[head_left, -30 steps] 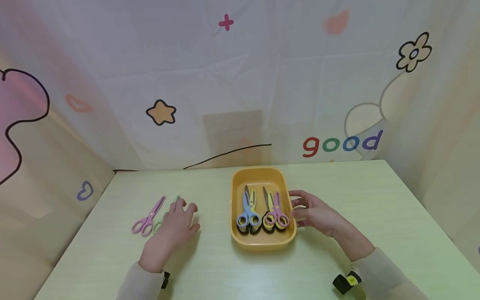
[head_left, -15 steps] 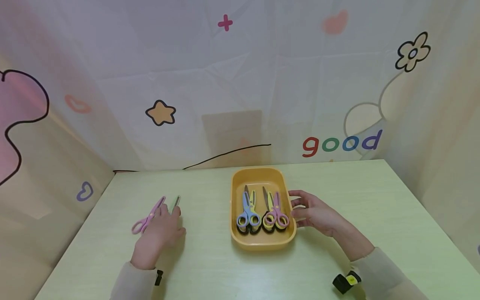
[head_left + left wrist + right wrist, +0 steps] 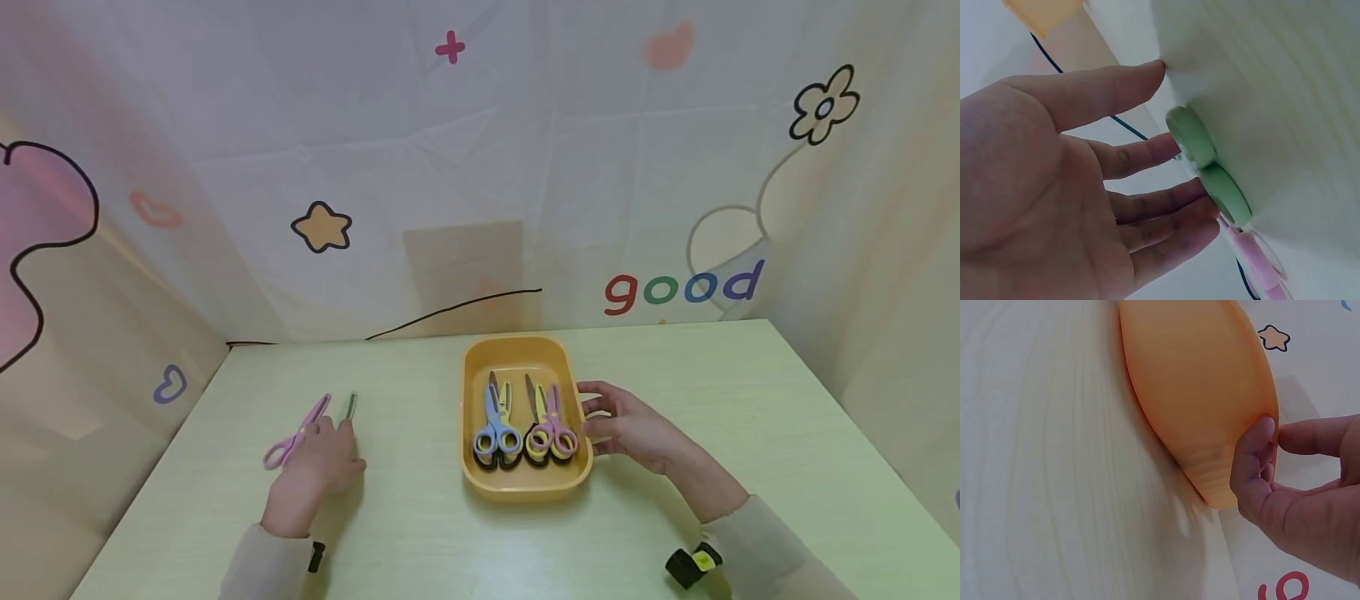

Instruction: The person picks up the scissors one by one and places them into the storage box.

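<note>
In the head view my left hand [image 3: 318, 462] reaches over green-handled scissors [image 3: 1191, 137] on the left part of the table. The left wrist view shows its fingertips right at the two handle rings, the thumb held apart from them. The scissors' pale blade [image 3: 352, 406] shows beyond the fingers. Close on the left lie pink scissors [image 3: 279, 452], partly covered by this hand. At the yellow tray [image 3: 525, 492], my right hand [image 3: 633, 427] holds the right side, fingers bent against the outer wall and thumb at the rim.
Inside the tray lie several scissors, among them blue ones [image 3: 496, 435] and pink ones [image 3: 553, 433], over yellow and black handles. A printed cloth [image 3: 360, 125] hangs behind the pale green table [image 3: 420, 550].
My left hand has moved left and down onto the green-handled scissors, whose blade now shows. My right hand and the tray have kept their place.
</note>
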A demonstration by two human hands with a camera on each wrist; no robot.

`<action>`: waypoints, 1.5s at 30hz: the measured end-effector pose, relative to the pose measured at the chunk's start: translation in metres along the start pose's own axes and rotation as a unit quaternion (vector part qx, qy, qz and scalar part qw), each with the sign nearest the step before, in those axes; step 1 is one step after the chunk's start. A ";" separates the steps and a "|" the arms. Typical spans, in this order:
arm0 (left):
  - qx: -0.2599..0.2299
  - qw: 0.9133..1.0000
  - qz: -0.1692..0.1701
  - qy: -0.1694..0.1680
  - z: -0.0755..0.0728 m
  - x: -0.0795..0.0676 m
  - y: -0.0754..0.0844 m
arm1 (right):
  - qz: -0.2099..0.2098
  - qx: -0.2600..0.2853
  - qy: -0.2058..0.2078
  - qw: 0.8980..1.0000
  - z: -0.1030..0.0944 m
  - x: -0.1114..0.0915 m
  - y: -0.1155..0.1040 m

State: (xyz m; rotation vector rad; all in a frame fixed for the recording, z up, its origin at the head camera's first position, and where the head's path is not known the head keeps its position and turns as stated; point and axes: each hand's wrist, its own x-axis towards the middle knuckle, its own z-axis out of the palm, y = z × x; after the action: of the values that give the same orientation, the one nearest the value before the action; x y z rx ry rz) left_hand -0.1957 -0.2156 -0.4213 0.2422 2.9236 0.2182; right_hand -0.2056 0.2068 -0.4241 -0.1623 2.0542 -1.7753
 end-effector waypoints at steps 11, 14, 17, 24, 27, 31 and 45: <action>-0.023 0.999 0.033 0.006 0.001 0.003 0.006 | 0.000 -0.006 0.003 1.000 -0.003 0.002 0.002; -0.032 0.999 0.040 0.011 0.003 0.006 0.009 | 0.001 -0.008 0.004 1.000 -0.003 0.002 0.002; -0.040 0.998 0.049 0.016 0.005 0.009 0.014 | 0.000 -0.008 0.003 1.000 -0.002 0.001 0.001; -0.069 0.995 0.065 0.026 0.005 0.012 0.027 | -0.003 -0.003 -0.002 1.000 0.000 -0.001 -0.001; -0.076 0.994 0.070 0.023 0.004 0.012 0.032 | -0.006 -0.002 -0.005 1.000 0.000 -0.001 -0.001; -0.069 0.994 0.076 0.026 0.006 0.013 0.037 | -0.006 0.000 -0.005 1.000 0.000 -0.001 -0.001; -0.063 0.994 0.076 0.036 0.015 0.015 0.047 | -0.002 0.001 -0.003 1.000 0.000 0.000 -0.001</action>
State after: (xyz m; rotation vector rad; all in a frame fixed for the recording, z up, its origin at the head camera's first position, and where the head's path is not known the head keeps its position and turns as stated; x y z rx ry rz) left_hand -0.2006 -0.1650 -0.4306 0.4461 2.9497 0.4431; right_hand -0.2055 0.2072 -0.4233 -0.1712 2.0498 -1.7784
